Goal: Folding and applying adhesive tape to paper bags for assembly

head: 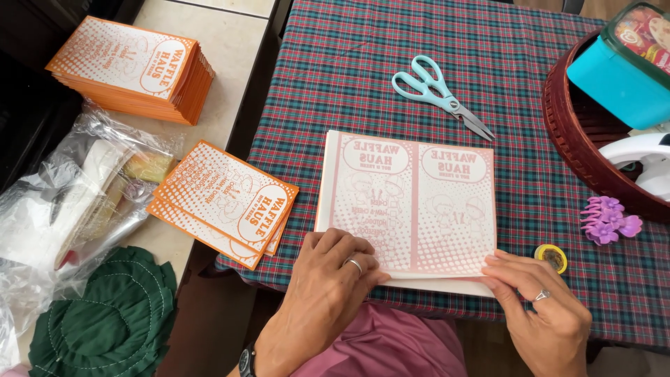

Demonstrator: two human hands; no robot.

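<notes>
A stack of pale pink printed paper sheets [412, 202] lies on the plaid tablecloth [363, 63] in front of me. My left hand [328, 286] rests flat on the stack's near left corner, fingers together, a ring on one finger. My right hand [537, 307] pinches the near right corner of the top sheet between thumb and fingers. Light blue scissors [440, 87] lie shut beyond the stack, apart from both hands.
Orange printed paper bags sit in a small pile [227, 202] and a tall stack [136, 66] at left. Clear plastic bags [77, 195] and green cloth [105, 321] lie lower left. A red basket [586, 146], purple hair clip [607, 220] and tape roll [553, 255] are at right.
</notes>
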